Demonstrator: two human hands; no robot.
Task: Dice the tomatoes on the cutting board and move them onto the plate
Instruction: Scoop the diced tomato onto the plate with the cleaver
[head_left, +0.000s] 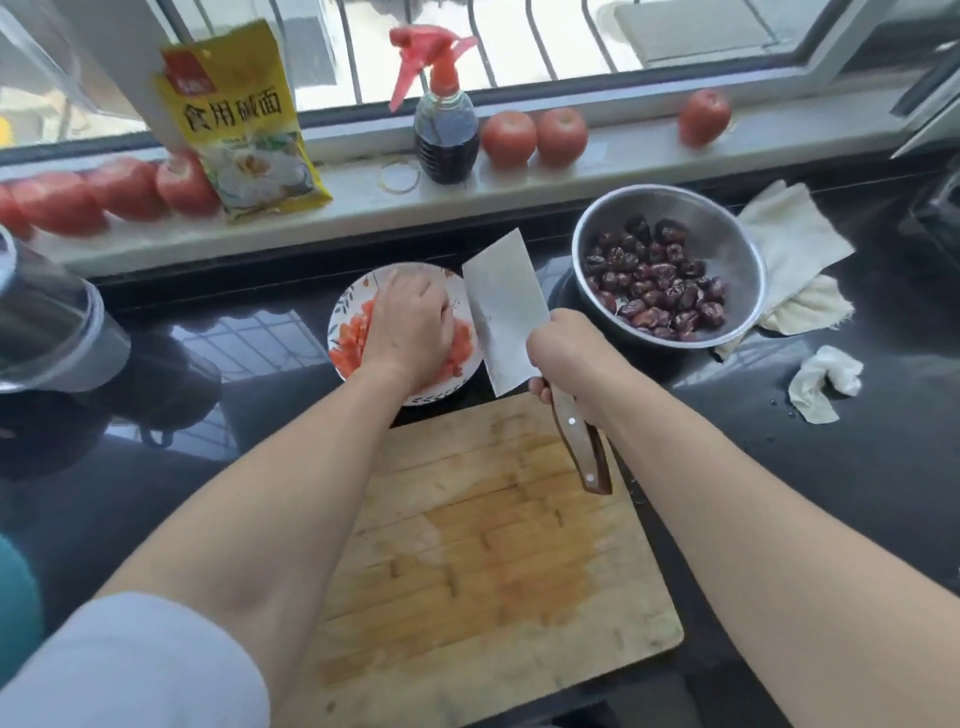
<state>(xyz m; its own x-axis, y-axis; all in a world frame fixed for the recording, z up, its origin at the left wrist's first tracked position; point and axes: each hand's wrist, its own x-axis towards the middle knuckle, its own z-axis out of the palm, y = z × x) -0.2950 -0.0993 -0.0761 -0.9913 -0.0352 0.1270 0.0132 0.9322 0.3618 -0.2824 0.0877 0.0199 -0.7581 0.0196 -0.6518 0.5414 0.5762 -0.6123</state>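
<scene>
Right hand (566, 358), just right of frame centre, grips the wooden handle of the cleaver (506, 312) with fingers wrapped round it. Cleaver long axis runs from the handle butt at lower right, over the far edge of the cutting board (467, 545), up and leftward; the broad rectangular blade points toward the upper left of the frame, its flat face turned to the camera and its left edge at the right rim of the plate (415, 397).

Left hand (410, 332) rests palm down over the plate, fingers reaching onto the diced tomatoes (350, 338); whether the fingers grip any pieces cannot be told. Diced tomatoes lie on the plate, visible on both sides of the hand. Plate sits on the dark tabletop (831, 467), just beyond the cutting board's far edge.

Cutting board fills the lower centre, stained with juice. Whole tomatoes (535, 137) line the windowsill at the top. A steel bowl of dates (667, 265) stands right of the cleaver.
</scene>
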